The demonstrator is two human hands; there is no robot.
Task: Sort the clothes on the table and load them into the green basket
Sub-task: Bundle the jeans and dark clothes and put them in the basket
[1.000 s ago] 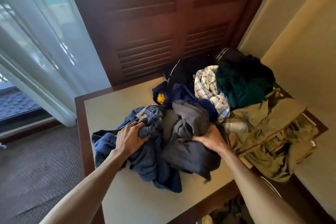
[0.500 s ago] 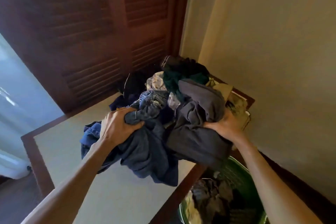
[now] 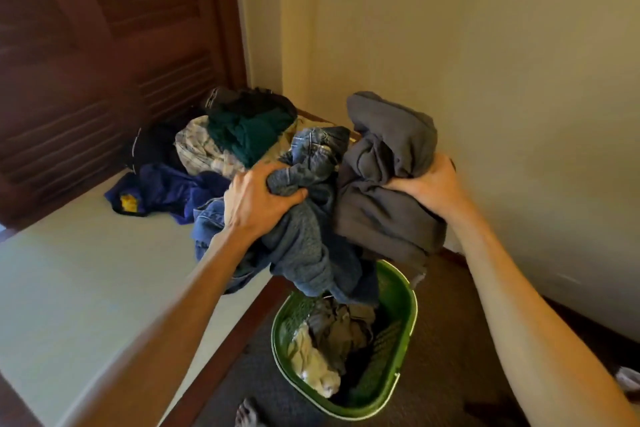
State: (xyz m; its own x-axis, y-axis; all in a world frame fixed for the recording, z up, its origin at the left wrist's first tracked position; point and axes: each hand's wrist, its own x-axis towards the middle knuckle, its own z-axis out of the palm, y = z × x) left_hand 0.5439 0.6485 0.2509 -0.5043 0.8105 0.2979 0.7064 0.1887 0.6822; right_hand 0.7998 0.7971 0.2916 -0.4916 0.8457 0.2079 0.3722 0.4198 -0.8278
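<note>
The table (image 3: pixel 86 288) fills the left of the view: a pale, smooth top framed by a dark wood edge. On its far end, against the corner, lies the pile (image 3: pixel 221 149) not yet loaded: a dark green knit on top, a pale checked shirt under it, and a blue garment with a yellow patch spread flat toward the near side.

The loading step is in hand. Both hands carry a bundle past the table edge and above the basket (image 3: pixel 401 322), which stands on dark carpet just beside the table. The basket is oval, green plastic with perforated walls and a smooth rim, and already holds crumpled grey and whitish clothes.

The left hand (image 3: pixel 258 199) is closed tight on the jeans (image 3: pixel 304 236), heavy blue denim, faded and bunched, their lower folds hanging into the basket's mouth. The right hand (image 3: pixel 427 187) is clenched on the grey garment (image 3: pixel 384 184), a softer, matte cloth in thick folds, touching the jeans at its left side.

By my reading, the next move calls for lowering the bundle and opening both hands over the centre, since the jeans trail toward the table side and could catch on the rim or spill outside. A bare foot (image 3: pixel 247 414) shows at the bottom edge.
</note>
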